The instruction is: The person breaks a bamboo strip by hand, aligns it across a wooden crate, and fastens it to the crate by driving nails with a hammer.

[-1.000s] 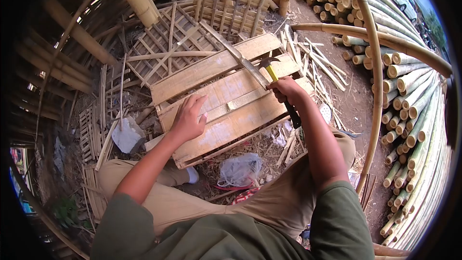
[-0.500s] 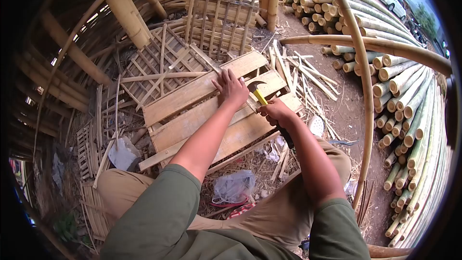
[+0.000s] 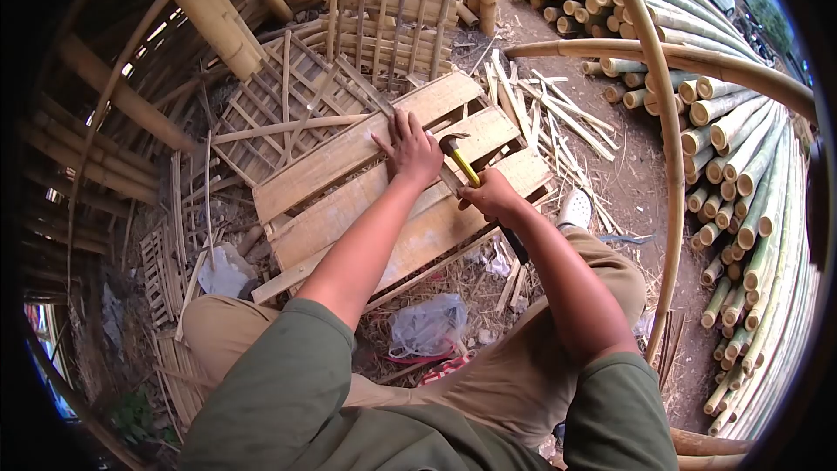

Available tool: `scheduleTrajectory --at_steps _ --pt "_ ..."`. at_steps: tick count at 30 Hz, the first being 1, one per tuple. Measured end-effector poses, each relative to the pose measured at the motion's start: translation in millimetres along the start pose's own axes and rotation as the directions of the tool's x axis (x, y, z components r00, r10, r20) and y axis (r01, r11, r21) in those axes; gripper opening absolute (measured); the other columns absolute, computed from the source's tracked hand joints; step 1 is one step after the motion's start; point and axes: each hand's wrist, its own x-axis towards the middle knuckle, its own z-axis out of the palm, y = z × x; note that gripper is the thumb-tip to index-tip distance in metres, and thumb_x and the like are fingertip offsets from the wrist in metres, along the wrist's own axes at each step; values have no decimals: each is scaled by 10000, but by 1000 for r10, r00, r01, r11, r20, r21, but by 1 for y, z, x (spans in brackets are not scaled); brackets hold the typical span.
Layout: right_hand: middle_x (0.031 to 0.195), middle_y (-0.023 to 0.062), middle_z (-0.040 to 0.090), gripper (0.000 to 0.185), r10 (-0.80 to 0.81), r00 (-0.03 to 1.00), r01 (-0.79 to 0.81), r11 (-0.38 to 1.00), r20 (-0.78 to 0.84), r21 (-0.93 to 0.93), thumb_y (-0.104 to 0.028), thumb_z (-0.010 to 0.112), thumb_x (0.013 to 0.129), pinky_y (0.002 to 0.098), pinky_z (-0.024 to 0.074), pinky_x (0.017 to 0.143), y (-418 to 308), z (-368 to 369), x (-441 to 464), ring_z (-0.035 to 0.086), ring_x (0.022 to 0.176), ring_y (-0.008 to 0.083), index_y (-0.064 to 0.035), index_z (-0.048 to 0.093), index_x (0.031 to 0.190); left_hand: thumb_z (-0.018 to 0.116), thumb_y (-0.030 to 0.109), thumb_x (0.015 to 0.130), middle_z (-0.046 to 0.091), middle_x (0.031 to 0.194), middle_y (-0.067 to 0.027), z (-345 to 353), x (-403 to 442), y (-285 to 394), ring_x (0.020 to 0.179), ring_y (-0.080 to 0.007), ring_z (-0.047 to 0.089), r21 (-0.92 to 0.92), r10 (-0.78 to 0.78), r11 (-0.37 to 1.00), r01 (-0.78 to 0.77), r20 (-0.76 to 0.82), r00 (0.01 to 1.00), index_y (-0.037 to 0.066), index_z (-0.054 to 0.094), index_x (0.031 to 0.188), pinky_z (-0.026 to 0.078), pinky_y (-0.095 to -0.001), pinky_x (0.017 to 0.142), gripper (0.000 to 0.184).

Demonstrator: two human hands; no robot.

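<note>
My right hand is wrapped round the handle of a claw hammer with a yellow and black grip. The hammer's head is just right of my left hand, above the slatted wooden panel. Palm down, my left hand is closed over a narrow bamboo strip that crosses the panel's boards at an angle. Its little finger sticks out to the left, and its palm hides part of the strip. Whether the hammer touches the strip, I cannot tell.
Bamboo lattice panels lean behind the boards. Loose split strips lie at the right, before a big stack of bamboo poles. A curved pole rises on my right. A plastic bag lies between my legs.
The hammer's head has shifted a little up and left, nearer my left hand, and more of its handle shows. My left hand stays on the strip. The whole view has shifted slightly.
</note>
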Motion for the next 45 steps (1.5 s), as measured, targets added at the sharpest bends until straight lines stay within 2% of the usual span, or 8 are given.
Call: scheduleTrajectory --at_steps 8,13,18,22,28,31,36,45 --pt "682 73 653 232 -80 985 87 995 -154 39 -158 738 835 303 410 442 -6 0 -12 552 539 125 40 676 938 393 298 940 141 1605 -191 -2 -3 -2 1500 -338 95 105 46 993 -54 80 996 -23 276 1478 -66 -668 1134 638" --pt "618 14 561 223 -45 993 47 999 -107 18 -200 703 907 270 347 409 -6 -4 -12 427 459 85 15 658 944 366 333 969 121 1611 -191 -5 -3 4 1503 -337 72 162 41 985 -58 104 994 -27 244 1497 -64 -624 1157 650" --pt "604 24 548 202 53 983 -18 981 -175 191 -181 688 903 294 338 376 -11 -7 -13 425 424 104 18 651 901 358 357 980 154 1588 -254 -2 -4 1 1495 -374 70 73 101 992 -104 31 994 -79 207 1498 -29 -517 1202 693" --pt "660 26 559 162 -4 954 119 924 -300 364 -160 650 916 275 355 392 -8 -11 -8 449 462 99 -10 602 952 353 333 981 172 1565 -296 -3 -3 5 1483 -402 94 105 110 988 -110 10 994 -115 236 1471 -7 -490 1210 674" --pt "683 40 571 95 -6 947 125 928 -322 350 -60 578 862 298 379 436 0 -14 2 485 508 117 -8 594 941 378 315 966 162 1565 -311 -7 0 11 1488 -418 55 185 117 974 -129 76 990 -121 209 1478 -30 -488 1208 694" --pt "699 92 603 129 -116 909 188 971 -400 147 -58 549 838 336 436 519 1 -11 9 549 563 174 25 617 911 419 271 933 186 1543 -335 -10 2 19 1483 -429 63 223 112 967 -124 62 992 -146 241 1451 -24 -487 1210 688" --pt "694 162 638 207 -61 907 65 998 -418 -4 -147 586 799 360 485 615 -9 -9 11 615 629 232 52 635 834 428 242 924 204 1542 -326 -6 6 18 1490 -402 74 264 131 952 -153 100 986 -118 245 1465 12 -466 1216 676" --pt "641 112 653 400 22 921 -19 1000 -389 12 -323 864 720 350 474 566 -4 0 12 592 557 177 32 679 724 436 254 930 233 1553 -278 5 20 9 1482 -385 137 142 177 972 -188 92 980 -55 217 1503 87 -463 1214 687"
